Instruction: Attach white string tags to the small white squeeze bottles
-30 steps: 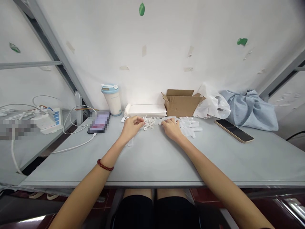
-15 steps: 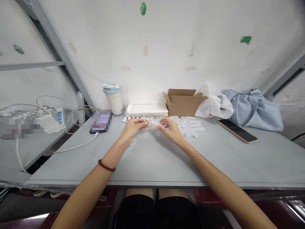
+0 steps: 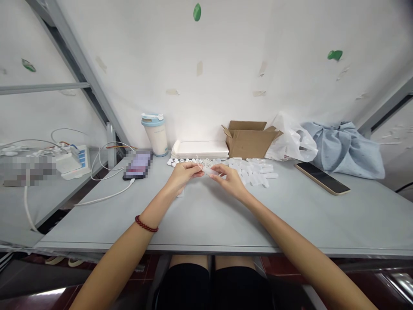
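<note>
My left hand [image 3: 184, 174] and my right hand [image 3: 229, 180] meet above the grey table [image 3: 206, 215], fingers pinched together. Between them is a small clear plastic tube [image 3: 209, 171]; my right fingers pinch it, and my left fingertips hold a small white piece at its left end. Behind the hands lies a heap of white rings and caps [image 3: 190, 162]. To the right of them lies a pile of clear tubes [image 3: 256, 172]. A red bead bracelet [image 3: 146, 224] circles my left wrist.
At the back stand a blue-lidded cup [image 3: 156, 134], a stack of white trays [image 3: 200, 149], an open cardboard box [image 3: 249, 138], a white plastic bag [image 3: 292, 141] and blue cloth [image 3: 345, 148]. A phone [image 3: 322, 178] lies right; another phone [image 3: 137, 165] on a cable lies left.
My right hand lifted off the pile with a clear tube and came toward my left hand. Both hands now meet, a little nearer to me.
</note>
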{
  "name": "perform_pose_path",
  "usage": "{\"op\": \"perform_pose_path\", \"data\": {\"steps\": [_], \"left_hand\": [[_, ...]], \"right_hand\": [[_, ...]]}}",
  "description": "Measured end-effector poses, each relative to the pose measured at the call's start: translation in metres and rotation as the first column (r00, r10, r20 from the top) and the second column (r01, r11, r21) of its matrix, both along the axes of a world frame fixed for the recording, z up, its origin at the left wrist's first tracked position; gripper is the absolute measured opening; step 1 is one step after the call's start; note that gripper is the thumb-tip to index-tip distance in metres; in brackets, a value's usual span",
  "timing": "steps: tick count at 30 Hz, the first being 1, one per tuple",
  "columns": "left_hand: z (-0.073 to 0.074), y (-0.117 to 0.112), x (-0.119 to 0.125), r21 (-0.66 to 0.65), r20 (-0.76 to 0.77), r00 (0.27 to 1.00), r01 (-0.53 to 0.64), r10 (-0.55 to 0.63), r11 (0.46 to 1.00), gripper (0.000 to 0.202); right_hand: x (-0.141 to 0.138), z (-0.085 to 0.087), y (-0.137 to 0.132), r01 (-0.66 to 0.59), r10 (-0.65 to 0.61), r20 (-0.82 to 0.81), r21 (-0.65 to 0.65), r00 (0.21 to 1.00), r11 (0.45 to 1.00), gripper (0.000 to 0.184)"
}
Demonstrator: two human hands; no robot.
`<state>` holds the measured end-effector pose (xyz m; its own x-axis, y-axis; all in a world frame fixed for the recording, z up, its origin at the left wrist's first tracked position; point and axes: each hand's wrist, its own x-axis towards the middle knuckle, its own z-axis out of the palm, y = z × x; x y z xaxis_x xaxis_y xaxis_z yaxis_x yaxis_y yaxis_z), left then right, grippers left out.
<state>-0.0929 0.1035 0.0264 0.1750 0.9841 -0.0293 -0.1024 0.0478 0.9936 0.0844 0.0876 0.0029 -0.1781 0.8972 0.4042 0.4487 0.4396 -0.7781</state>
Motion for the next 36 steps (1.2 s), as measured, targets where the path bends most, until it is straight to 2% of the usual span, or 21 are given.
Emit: {"op": "perform_pose_path", "data": {"steps": [3,8,13,20,27,30,33,34,36], "left_hand": [[0.003,-0.002,0.002,0.02,-0.049,0.999,0.009,-0.008,1.0,0.018],[0.004,-0.003,0.004,0.087,-0.088,0.995,0.06,-0.053,0.994,0.025],[0.002,-0.004,0.002,0.116,-0.132,0.99,0.065,-0.05,0.991,0.029],[0.004,-0.005,-0.002,0.135,-0.155,0.957,0.265,-0.244,0.955,0.032],[0.008,-0.006,-0.003,0.18,-0.248,0.928,0.325,-0.276,0.929,0.036],[0.005,-0.005,-0.001,0.161,-0.256,0.94,0.272,-0.226,0.949,0.034],[0.002,-0.004,0.002,0.223,-0.332,0.941,0.143,-0.063,0.964,0.03],[0.001,-0.005,0.003,0.292,-0.375,0.927,0.09,0.028,0.952,0.028],[0.0,-0.007,0.004,0.481,-0.445,0.874,0.048,0.197,0.875,0.025]], "right_hand": [[-0.002,0.0,-0.001,0.017,-0.017,-0.007,0.005,1.0,1.0,0.02],[-0.005,-0.001,-0.005,0.004,-0.009,-0.076,-0.071,0.997,0.997,0.023],[-0.009,-0.002,-0.01,-0.001,-0.004,-0.087,-0.061,0.996,0.998,0.027],[-0.012,0.001,-0.015,-0.015,0.013,-0.056,-0.026,0.998,1.0,0.045],[-0.011,-0.004,-0.013,-0.089,0.092,-0.059,0.043,0.994,0.995,0.042],[-0.011,-0.006,-0.012,-0.059,0.06,-0.059,0.027,0.996,0.998,0.04],[-0.011,-0.003,-0.013,-0.031,0.026,-0.098,-0.048,0.995,0.998,0.038],[-0.011,-0.002,-0.013,-0.028,0.019,-0.122,-0.077,0.992,0.997,0.038],[-0.012,0.001,-0.013,-0.032,0.008,-0.176,-0.131,0.984,0.991,0.037]]}}
